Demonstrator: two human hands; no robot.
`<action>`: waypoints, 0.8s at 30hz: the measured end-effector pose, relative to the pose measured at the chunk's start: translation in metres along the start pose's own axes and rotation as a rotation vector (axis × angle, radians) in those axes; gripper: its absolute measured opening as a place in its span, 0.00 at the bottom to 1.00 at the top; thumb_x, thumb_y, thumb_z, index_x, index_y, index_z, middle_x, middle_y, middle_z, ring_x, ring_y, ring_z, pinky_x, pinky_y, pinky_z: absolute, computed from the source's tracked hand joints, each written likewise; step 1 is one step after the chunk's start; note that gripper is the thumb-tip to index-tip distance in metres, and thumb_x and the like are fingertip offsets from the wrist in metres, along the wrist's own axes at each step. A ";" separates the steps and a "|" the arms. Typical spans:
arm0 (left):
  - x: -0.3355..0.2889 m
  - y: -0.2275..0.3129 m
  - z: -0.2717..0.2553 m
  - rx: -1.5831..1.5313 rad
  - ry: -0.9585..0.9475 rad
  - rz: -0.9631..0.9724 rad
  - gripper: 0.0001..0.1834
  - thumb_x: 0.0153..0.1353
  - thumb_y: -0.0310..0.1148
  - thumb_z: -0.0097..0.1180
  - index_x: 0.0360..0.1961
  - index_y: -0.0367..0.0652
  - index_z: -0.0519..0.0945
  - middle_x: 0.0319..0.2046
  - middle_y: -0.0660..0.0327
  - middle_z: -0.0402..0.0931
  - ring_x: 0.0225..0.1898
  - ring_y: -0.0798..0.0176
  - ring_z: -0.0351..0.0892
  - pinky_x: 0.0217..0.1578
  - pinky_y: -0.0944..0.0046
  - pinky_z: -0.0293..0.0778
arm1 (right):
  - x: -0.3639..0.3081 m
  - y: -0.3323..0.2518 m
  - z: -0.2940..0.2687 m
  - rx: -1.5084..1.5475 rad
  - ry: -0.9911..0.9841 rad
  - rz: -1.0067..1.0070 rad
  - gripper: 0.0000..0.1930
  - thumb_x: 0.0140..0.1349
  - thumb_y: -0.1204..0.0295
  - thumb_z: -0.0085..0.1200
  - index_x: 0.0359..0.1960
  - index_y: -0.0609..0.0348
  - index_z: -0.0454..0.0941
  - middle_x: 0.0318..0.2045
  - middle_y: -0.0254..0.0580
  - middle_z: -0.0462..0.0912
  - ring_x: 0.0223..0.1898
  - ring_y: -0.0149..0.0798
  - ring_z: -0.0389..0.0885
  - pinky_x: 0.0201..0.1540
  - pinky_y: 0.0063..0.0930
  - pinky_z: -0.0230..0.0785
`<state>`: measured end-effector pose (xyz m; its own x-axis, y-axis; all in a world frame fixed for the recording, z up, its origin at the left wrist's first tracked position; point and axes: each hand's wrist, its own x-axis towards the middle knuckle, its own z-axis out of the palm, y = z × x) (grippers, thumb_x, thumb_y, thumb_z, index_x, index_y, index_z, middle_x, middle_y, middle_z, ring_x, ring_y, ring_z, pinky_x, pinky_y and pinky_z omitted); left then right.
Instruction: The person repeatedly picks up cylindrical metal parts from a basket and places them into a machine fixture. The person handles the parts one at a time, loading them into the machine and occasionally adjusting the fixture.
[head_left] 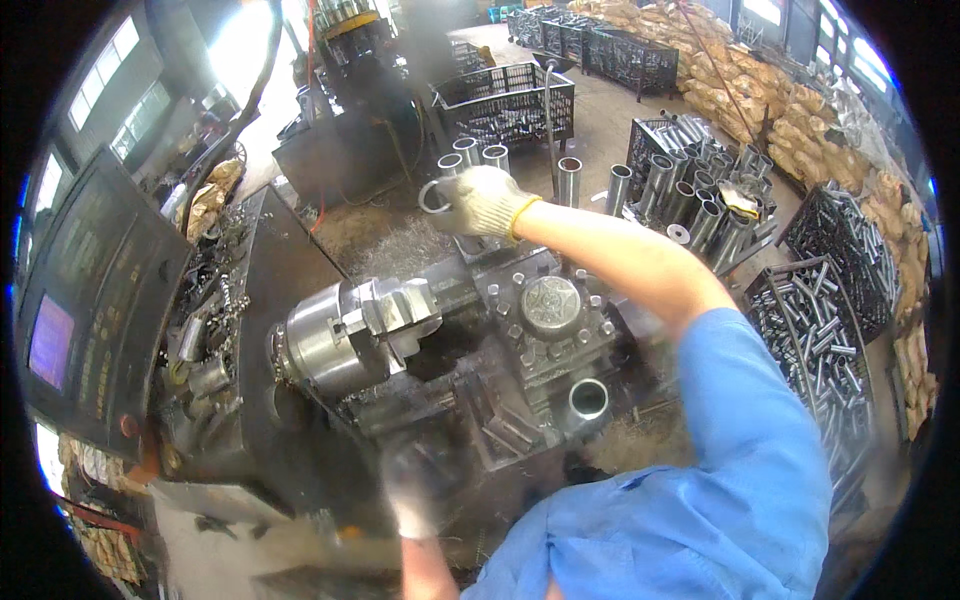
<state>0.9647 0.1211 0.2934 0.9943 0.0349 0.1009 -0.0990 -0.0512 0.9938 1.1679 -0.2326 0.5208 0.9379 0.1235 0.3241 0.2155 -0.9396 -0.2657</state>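
Note:
My right hand (487,201), in a pale knit glove, reaches far out over the lathe and grips a short steel tube (436,195) by its end, open mouth facing me. It is level with a row of upright steel tubes (568,181) behind the machine. My left hand (414,492), also gloved, is a blur low down at the front of the lathe; whether it holds anything is unclear. Between the hands sit the lathe's three-jaw chuck (340,335), with nothing in its jaws, and the tool turret (551,309). One more tube (588,400) stands beside the turret.
A control panel (82,300) with a small screen fills the left. Metal shavings (392,243) lie behind the chuck. Wire baskets of steel tubes (828,335) stand at the right, another basket (505,100) and stacked sacks (745,85) farther back.

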 end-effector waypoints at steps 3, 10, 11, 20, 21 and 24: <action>0.037 0.061 0.019 0.204 0.041 0.247 0.35 0.65 0.39 0.70 0.70 0.40 0.71 0.50 0.57 0.81 0.50 0.59 0.81 0.55 0.58 0.77 | -0.040 -0.080 -0.055 0.024 -0.021 -0.185 0.23 0.64 0.43 0.60 0.47 0.43 0.91 0.40 0.49 0.91 0.45 0.52 0.91 0.52 0.45 0.81; 0.052 0.108 0.018 0.102 0.022 0.229 0.29 0.61 0.31 0.67 0.63 0.37 0.71 0.43 0.51 0.83 0.40 0.55 0.87 0.41 0.54 0.86 | -0.183 -0.157 0.049 0.472 0.039 -0.307 0.25 0.65 0.60 0.61 0.63 0.53 0.78 0.43 0.54 0.89 0.40 0.53 0.91 0.41 0.47 0.83; 0.041 0.094 0.007 -0.144 -0.107 0.043 0.27 0.65 0.37 0.66 0.61 0.39 0.73 0.43 0.51 0.84 0.39 0.55 0.88 0.39 0.54 0.87 | -0.212 -0.150 0.084 0.360 -0.090 -0.164 0.26 0.65 0.60 0.62 0.64 0.54 0.77 0.46 0.54 0.88 0.39 0.53 0.91 0.39 0.47 0.84; 0.010 -0.029 -0.025 -1.196 -0.264 -0.632 0.41 0.70 0.76 0.42 0.57 0.49 0.81 0.46 0.54 0.86 0.43 0.46 0.88 0.42 0.40 0.87 | -0.300 -0.080 0.217 0.184 -0.434 0.306 0.32 0.63 0.60 0.65 0.66 0.61 0.74 0.42 0.54 0.88 0.34 0.54 0.89 0.38 0.47 0.83; 0.011 -0.028 -0.025 -1.147 -0.264 -0.627 0.42 0.70 0.77 0.42 0.57 0.49 0.81 0.46 0.54 0.86 0.43 0.45 0.88 0.43 0.40 0.86 | -0.289 -0.080 0.203 0.321 -0.104 -0.049 0.32 0.63 0.59 0.66 0.66 0.59 0.75 0.40 0.52 0.88 0.34 0.51 0.89 0.39 0.45 0.83; 0.006 -0.014 -0.013 -1.124 -0.359 -0.518 0.37 0.73 0.71 0.46 0.64 0.54 0.79 0.55 0.59 0.85 0.50 0.52 0.86 0.48 0.46 0.85 | -0.263 -0.098 0.157 0.574 -0.191 -0.188 0.30 0.66 0.59 0.63 0.68 0.57 0.74 0.44 0.49 0.87 0.42 0.46 0.88 0.47 0.44 0.80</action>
<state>0.9716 0.1346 0.2807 0.8644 -0.4798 -0.1505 0.4947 0.7578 0.4254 0.9424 -0.1228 0.3195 0.8904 0.3742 0.2593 0.4432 -0.5823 -0.6816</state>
